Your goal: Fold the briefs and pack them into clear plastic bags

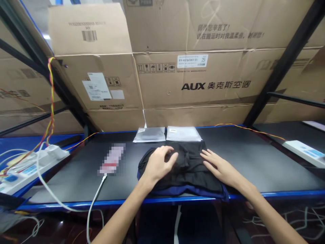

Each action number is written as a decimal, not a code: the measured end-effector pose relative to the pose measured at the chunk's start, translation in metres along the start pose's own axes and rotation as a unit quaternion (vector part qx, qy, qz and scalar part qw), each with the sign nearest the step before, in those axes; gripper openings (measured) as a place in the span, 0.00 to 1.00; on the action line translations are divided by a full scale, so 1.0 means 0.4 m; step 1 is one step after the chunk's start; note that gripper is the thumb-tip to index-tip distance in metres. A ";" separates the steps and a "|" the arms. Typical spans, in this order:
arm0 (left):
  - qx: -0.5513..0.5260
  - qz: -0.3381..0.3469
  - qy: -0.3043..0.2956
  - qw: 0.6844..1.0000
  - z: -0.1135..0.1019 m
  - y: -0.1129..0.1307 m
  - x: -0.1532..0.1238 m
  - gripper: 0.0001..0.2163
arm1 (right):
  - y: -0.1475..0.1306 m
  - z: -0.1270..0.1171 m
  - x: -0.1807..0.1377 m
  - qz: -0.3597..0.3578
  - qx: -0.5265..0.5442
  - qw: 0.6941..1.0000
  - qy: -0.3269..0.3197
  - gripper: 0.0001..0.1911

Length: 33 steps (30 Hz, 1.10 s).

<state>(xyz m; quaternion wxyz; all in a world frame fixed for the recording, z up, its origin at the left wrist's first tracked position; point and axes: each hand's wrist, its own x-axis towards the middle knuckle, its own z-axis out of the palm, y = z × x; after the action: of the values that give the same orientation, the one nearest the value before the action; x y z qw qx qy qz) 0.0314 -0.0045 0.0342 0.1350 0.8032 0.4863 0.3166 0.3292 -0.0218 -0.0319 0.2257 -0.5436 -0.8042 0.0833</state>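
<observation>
A black piece of fabric (188, 169) with dark blue along its near edge lies bunched on the dark tabletop, its hem hanging slightly over the front edge. On its left part rests my left hand (159, 162), fingers loosely curved and thumb held apart, with nothing visibly gripped. My right hand (219, 166) lies on the fabric's right side with fingers stretched out and spread. Just behind the fabric are two flat packets in translucent plastic, a greyish left packet (149, 135) and a whiter right packet (183, 134).
A pixelated flat object (111, 161) with a white cable (95, 200) plugged in lies left on the tabletop (259, 166). Power strips stand at the left (33, 166) and right (304, 150). Large cardboard sheets (157, 88) and black metal posts (281, 61) close off the back.
</observation>
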 end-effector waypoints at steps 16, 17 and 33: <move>-0.024 -0.126 -0.012 0.992 0.013 -0.003 0.049 0.07 | 0.036 -0.031 -0.058 0.099 0.050 0.992 0.068 0.27; -0.071 -0.113 -0.004 0.991 0.021 0.013 0.055 0.07 | 0.045 -0.030 -0.066 0.112 0.042 0.990 0.072 0.26; -0.035 0.187 -0.193 0.963 0.073 0.049 0.012 0.29 | 0.066 -0.020 -0.070 0.081 0.032 0.992 0.091 0.22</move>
<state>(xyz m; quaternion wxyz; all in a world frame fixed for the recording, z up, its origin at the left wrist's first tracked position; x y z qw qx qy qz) 0.0652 -0.0073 0.0241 0.1928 0.9204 0.2805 0.1923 0.3637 -0.0377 -0.0424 0.3079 -0.6046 -0.7305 0.0774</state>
